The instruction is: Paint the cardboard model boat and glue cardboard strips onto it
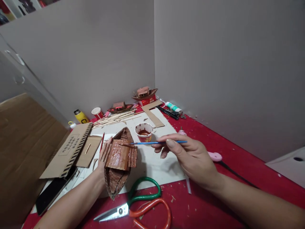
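My left hand (102, 163) grips a brown model boat (118, 157) from its left side and underneath, so most of its fingers are hidden. The boat has a curved roof with wet, glossy brown paint on it and stick-like strips along both sides. Pinched in my right hand (177, 148) is a thin blue paintbrush (147, 143). Its tip touches or hovers just over the roof's upper right part. Just beyond the brush stands a paper cup of brown paint (144, 132), with smears on its inner wall.
Scissors with green and orange handles (145, 203) lie at the front. Cardboard pieces (69, 149) and a black phone (54, 190) are on the left. Thin wooden sticks (114, 118), two more model boats (144, 92) and a yellow bottle (81, 116) stand behind. A pink glue gun (214, 156) lies right.
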Demonstrator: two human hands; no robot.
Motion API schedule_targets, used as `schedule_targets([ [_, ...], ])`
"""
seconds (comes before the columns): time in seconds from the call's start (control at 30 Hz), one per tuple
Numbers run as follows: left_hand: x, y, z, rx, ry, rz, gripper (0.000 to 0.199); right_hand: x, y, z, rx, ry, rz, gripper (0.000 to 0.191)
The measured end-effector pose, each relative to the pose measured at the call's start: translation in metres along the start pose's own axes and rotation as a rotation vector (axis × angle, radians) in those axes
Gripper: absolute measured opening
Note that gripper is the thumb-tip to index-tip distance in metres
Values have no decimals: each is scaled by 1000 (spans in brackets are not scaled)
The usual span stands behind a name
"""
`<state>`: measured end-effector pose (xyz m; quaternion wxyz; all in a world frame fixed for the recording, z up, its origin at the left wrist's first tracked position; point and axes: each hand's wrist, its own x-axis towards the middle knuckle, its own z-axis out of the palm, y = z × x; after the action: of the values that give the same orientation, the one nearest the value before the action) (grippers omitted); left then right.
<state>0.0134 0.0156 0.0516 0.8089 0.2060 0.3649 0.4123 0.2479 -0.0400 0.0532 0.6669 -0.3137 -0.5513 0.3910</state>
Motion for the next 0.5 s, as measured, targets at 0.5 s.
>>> schedule_targets([
  [0.5,6,-6,-12,-139,-151,-71,58,-12,8,2,-127,-49,47,20],
])
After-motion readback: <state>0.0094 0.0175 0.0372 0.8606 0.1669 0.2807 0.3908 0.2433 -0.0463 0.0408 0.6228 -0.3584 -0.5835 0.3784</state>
